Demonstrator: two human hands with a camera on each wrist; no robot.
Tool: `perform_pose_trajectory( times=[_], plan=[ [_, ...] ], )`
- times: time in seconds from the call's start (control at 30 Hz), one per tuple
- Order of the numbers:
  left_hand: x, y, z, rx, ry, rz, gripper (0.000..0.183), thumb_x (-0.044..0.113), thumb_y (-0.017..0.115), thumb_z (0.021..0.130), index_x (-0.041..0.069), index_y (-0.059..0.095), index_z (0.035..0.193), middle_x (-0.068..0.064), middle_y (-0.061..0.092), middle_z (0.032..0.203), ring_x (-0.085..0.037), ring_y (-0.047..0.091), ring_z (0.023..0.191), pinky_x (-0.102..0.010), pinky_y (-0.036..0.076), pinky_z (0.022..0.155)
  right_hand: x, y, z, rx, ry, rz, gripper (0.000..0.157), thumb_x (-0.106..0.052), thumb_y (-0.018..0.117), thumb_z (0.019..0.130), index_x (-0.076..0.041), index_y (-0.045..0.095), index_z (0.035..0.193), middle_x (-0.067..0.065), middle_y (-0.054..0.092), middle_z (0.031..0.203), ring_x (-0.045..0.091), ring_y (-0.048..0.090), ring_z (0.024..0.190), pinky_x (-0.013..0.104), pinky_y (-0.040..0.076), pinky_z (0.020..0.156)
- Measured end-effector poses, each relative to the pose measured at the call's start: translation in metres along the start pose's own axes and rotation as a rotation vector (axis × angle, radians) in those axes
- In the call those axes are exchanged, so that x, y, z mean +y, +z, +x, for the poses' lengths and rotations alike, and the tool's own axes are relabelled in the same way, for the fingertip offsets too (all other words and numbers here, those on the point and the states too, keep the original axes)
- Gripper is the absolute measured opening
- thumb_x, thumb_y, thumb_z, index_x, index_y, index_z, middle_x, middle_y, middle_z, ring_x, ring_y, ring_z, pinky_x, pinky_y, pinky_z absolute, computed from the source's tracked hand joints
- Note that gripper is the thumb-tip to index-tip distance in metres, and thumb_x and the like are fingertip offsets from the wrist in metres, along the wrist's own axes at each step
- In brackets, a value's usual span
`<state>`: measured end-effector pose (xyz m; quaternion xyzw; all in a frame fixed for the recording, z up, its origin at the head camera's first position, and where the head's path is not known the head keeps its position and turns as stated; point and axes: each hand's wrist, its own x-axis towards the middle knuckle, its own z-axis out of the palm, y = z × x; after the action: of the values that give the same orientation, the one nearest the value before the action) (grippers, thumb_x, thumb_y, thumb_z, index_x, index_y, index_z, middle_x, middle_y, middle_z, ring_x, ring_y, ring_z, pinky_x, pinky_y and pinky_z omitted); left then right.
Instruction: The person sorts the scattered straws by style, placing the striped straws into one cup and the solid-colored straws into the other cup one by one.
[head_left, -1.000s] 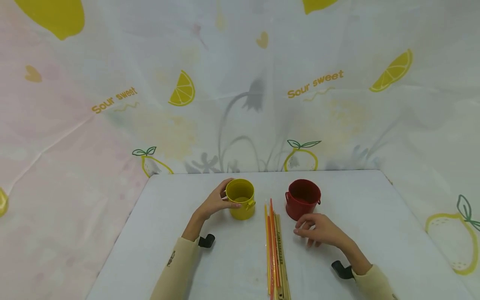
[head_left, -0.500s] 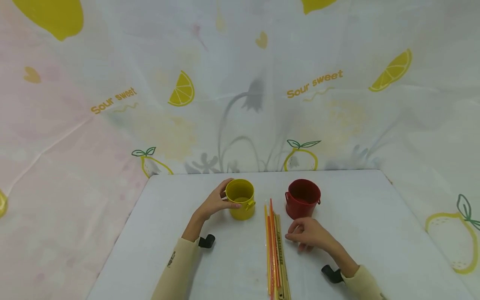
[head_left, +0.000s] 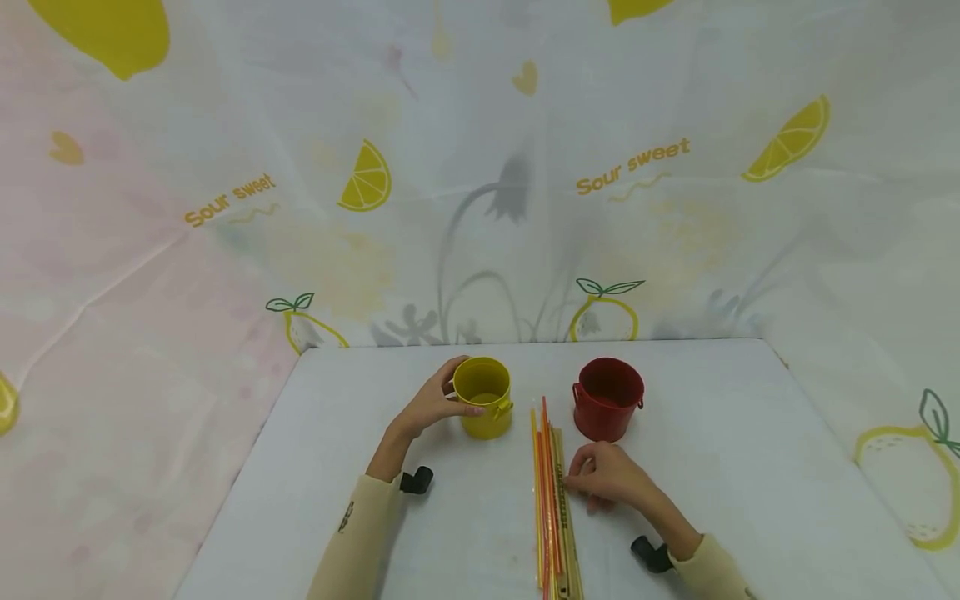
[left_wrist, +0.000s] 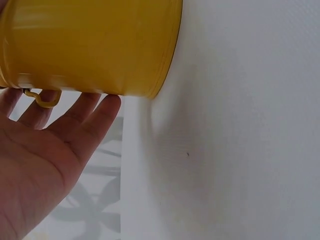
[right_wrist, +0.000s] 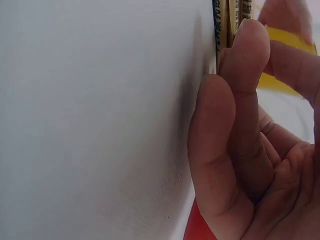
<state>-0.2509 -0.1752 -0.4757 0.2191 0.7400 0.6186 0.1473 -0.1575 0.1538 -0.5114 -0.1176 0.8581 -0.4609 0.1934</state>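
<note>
My left hand (head_left: 433,406) grips a small yellow metal bucket (head_left: 483,421) standing at the back of the white table, thumb on its near side. In the left wrist view several fingertips (left_wrist: 111,102) lie against the bucket's wall near its wire handle. My right hand (head_left: 611,477), fingers loosely bent, is at the right edge of a bundle of long thin sticks. Its thumb and fingertips reach a narrow, tan wrapped packet with printed characters (head_left: 561,500). In the right wrist view the fingers partly cover that packet (right_wrist: 218,22). Orange and yellow sticks (head_left: 542,492) lie along its left side.
A red bucket (head_left: 603,419) with side handles stands just beyond my right hand. Behind the table's far edge hangs a pale cloth (head_left: 480,250) printed with lemons and flowers. The stick bundle runs down the table's middle past the bottom of the head view.
My right hand has moved left and slightly toward me, from below the red bucket to the edge of the stick bundle. My left hand has stayed on the yellow bucket.
</note>
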Motion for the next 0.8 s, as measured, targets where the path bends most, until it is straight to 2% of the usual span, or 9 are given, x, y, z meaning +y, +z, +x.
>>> perform_pose_trajectory(
  times=[0.2, 0.47, 0.8],
  plan=[
    [0.002, 0.001, 0.000, 0.004, -0.011, 0.004, 0.086, 0.010, 0.085, 0.078, 0.008, 0.036, 0.148, -0.017, 0.044, 0.143, -0.048, 0.043, 0.129, -0.058, 0.033, 0.108, 0.000, 0.005, -0.001, -0.002, 0.020, -0.035, 0.021, -0.027, 0.077, 0.085, -0.012, 0.065, 0.078, 0.001, 0.060, 0.054, 0.013, 0.057, 0.042, 0.027, 0.043, 0.041],
    [0.001, 0.002, 0.001, -0.005, 0.007, -0.004, 0.086, 0.010, 0.084, 0.079, 0.006, 0.034, 0.149, -0.018, 0.042, 0.145, -0.049, 0.040, 0.130, -0.059, 0.032, 0.107, -0.005, 0.008, -0.001, 0.005, 0.029, -0.073, 0.022, -0.027, 0.076, 0.085, -0.011, 0.064, 0.076, 0.000, 0.059, 0.052, 0.012, 0.056, 0.042, 0.026, 0.041, 0.041],
    [0.002, 0.002, 0.000, 0.011, -0.008, -0.001, 0.085, 0.010, 0.084, 0.079, 0.008, 0.036, 0.149, -0.018, 0.043, 0.145, -0.049, 0.040, 0.131, -0.058, 0.031, 0.108, -0.010, 0.007, -0.005, -0.029, 0.035, -0.055, 0.016, -0.021, 0.073, 0.088, -0.009, 0.066, 0.078, 0.001, 0.060, 0.058, 0.013, 0.056, 0.043, 0.025, 0.041, 0.041]
  ],
)
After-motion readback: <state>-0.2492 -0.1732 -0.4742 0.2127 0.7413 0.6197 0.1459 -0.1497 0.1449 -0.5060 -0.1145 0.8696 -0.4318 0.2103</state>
